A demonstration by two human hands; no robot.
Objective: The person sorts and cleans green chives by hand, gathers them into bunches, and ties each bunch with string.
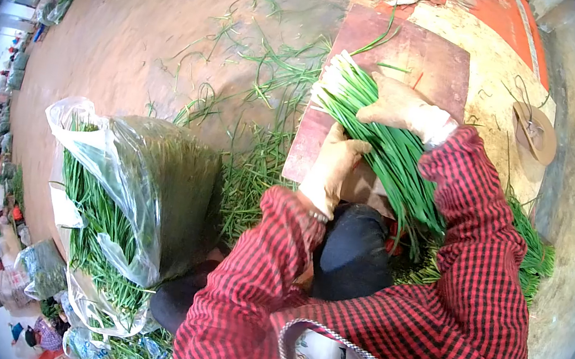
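Observation:
A thick bundle of long green stalks with white ends [398, 166] lies slanted over a reddish board [438, 54], its white ends toward the upper left. My left hand [335, 162], in a tan glove, grips the bundle from its lower left side. From above, my right hand [402, 109], also gloved, is wrapped over the stalks, with its fingers near the white ends. Part of the bundle is hidden under my right hand. The green leaves hang down toward my knees.
A clear plastic bag of green stalks [106, 206] stands at the left. Loose stalks [255, 175] litter the floor beside the board. A brown round object [537, 132] lies at the right, above more stalks [535, 259]. Other people and bags are far left.

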